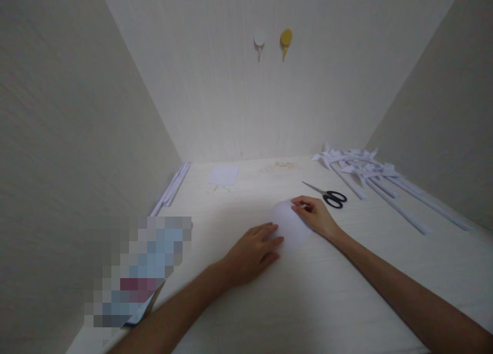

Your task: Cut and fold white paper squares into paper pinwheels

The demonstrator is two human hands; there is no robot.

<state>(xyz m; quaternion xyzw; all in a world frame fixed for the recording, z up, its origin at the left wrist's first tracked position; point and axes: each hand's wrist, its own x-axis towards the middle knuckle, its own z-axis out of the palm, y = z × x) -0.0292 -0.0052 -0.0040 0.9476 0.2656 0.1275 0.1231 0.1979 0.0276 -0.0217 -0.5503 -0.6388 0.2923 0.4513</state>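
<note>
Apparently steadying and lining up the white paper (295, 228), near side and left of the scissors (326, 194), with left hand (252, 251) spread on it and right hand (318, 216) pinching its scissors-side edge, probably calling for careful finger control next.

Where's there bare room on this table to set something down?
Bare tabletop shows between the left hand and the far sheet, and between the right forearm and the paper sticks. Crowded: far right, with folded paper shapes; left edge, with paper rolls and a pixelated item.
</note>
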